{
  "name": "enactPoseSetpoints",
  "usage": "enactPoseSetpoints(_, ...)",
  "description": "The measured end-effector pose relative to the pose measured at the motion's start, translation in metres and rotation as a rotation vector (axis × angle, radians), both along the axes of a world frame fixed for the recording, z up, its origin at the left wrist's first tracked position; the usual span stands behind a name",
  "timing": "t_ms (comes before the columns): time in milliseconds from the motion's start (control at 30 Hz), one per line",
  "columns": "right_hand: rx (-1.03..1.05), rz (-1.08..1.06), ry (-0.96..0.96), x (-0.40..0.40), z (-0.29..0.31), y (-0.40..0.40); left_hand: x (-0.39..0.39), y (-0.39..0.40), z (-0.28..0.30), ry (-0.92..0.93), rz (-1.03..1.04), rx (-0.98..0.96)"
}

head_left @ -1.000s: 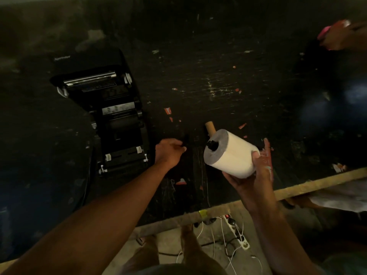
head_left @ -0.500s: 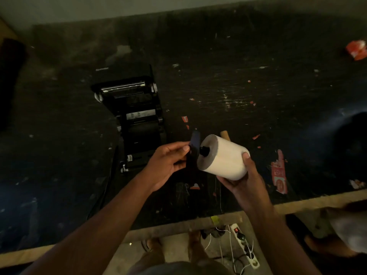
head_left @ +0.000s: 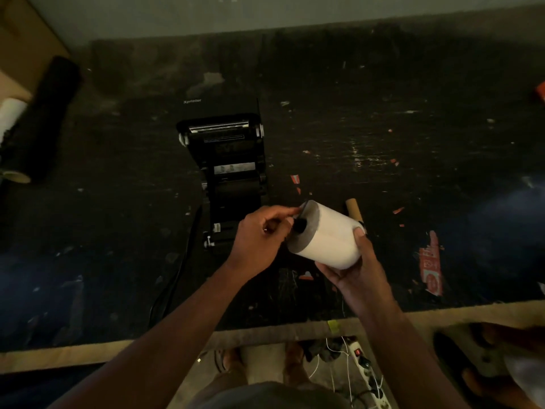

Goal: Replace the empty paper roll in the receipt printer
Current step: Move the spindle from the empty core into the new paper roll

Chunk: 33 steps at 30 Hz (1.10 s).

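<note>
My right hand [head_left: 355, 267] grips a full white paper roll [head_left: 328, 236] from below, holding it above the dark table [head_left: 383, 143]. A black spindle [head_left: 299, 225] sticks out of the roll's left end. My left hand [head_left: 259, 236] pinches a thin black flat piece [head_left: 303, 207] against that end of the roll. Just left of the roll stands the black receipt printer [head_left: 230, 169], lid open and paper bay showing. An empty brown cardboard core [head_left: 354, 208] lies on the table behind the roll.
Red paper scraps [head_left: 431, 265] lie on the table at the right. A dark roll [head_left: 47, 113] and a white roll [head_left: 10, 113] lie at the far left. A black cable [head_left: 174, 273] runs from the printer toward the table's wooden front edge [head_left: 472, 312]. A power strip [head_left: 367, 367] lies on the floor below.
My left hand picked up the black flat piece from the table and brought it to the roll's left end. The roll in my right hand shifted slightly left, closer to the printer.
</note>
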State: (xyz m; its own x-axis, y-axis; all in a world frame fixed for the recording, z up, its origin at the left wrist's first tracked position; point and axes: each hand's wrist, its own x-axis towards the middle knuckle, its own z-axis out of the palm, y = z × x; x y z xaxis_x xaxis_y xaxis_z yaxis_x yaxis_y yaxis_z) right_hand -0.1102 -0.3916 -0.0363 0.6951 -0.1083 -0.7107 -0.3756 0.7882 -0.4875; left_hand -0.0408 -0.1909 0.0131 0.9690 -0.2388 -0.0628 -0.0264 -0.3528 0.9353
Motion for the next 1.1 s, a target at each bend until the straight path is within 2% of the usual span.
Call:
enactPoseSetpoints(267, -0.104, 0.039, -0.042, 0.004, 0.006, 0.018, -0.016, 0.019, -0.003, -0.248, 0.001, 0.170)
enactPoseSetpoints(333, -0.150, 0.042, -0.044, 0.006, 0.009, 0.023, -0.020, 0.022, -0.006, -0.169, 0.022, 0.147)
enactPoseSetpoints(400, -0.235, 0.061, -0.045, 0.008, 0.011, 0.029, -0.022, 0.026, -0.009, -0.015, 0.083, 0.086)
enactPoseSetpoints(567, -0.531, 0.097, -0.095, 0.023, 0.018, 0.050, -0.032, 0.040, -0.013, 0.334, 0.250, -0.401)
enactPoseSetpoints(667, -0.683, 0.167, -0.186, 0.036, 0.018, 0.070, -0.040, 0.053, -0.013, 0.449, 0.379, -0.523)
enactPoseSetpoints(833, -0.806, 0.316, -0.309, 0.042, 0.001, 0.114, -0.050, 0.098, -0.026, 0.434, 0.497, -0.400)
enactPoseSetpoints(1000, -0.870, 0.477, -0.366, 0.041, -0.012, 0.135, -0.057, 0.137, -0.038, 0.365, 0.494, -0.293)
enactPoseSetpoints(1100, -0.933, 0.500, -0.359, 0.055, -0.011, 0.135, -0.041, 0.141, -0.039, 0.267, 0.471, -0.250)
